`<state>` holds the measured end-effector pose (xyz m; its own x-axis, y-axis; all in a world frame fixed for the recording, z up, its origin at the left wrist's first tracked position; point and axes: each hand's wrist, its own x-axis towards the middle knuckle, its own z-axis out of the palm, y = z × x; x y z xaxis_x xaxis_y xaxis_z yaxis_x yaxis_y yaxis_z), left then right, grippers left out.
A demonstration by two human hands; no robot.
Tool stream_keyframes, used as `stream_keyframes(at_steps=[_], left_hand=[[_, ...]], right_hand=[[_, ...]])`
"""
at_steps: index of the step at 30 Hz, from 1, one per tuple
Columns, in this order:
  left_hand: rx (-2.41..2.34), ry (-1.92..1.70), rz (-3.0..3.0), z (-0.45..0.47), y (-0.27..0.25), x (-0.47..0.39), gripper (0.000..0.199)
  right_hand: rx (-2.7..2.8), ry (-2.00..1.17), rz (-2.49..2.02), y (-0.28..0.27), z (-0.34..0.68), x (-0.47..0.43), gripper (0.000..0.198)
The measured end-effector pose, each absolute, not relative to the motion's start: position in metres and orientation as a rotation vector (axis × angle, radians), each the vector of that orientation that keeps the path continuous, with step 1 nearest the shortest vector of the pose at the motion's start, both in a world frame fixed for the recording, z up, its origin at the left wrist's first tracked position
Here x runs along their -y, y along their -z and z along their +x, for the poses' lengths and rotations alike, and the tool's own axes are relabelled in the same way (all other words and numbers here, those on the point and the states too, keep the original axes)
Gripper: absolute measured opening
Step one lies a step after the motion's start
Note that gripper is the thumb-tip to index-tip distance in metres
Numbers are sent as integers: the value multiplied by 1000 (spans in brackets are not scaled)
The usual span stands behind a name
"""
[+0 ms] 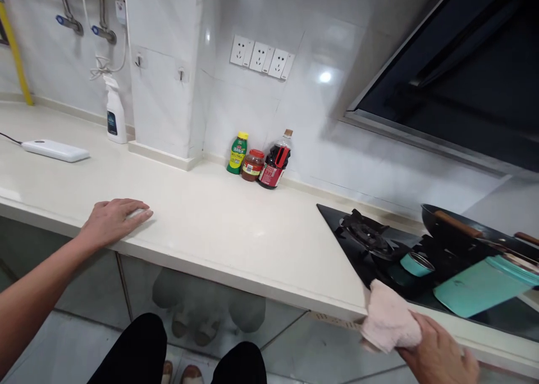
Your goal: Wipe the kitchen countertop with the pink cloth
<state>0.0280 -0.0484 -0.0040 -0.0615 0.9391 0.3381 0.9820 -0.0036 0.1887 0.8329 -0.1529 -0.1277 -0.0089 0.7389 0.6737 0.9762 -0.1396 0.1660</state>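
A pink cloth was held at the front edge of a pale kitchen counter.
In the head view, the two hands were well apart: the left hand [118, 220] rested loosely on the counter [236, 232], and the right hand [442, 347] was closed on the cloth [389, 319], beside the corner of a black stove [343, 239]. Two bottles and a jar [252, 166] stood against the white tiled wall [324, 41], below three sockets [260, 57]; a spray bottle [115, 117] stood farther left.
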Motion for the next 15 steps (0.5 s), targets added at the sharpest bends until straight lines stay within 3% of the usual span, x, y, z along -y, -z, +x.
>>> stream_keyframes(at_steps=[7,15], left_hand=[[2160,572,-2090,33,5,47,61],[2062,764,-2105,33,10,47,63]], right_hand=[[1896,1059,-1928,105,762,155,52],[2189,905,-1564,77,548,124,79]])
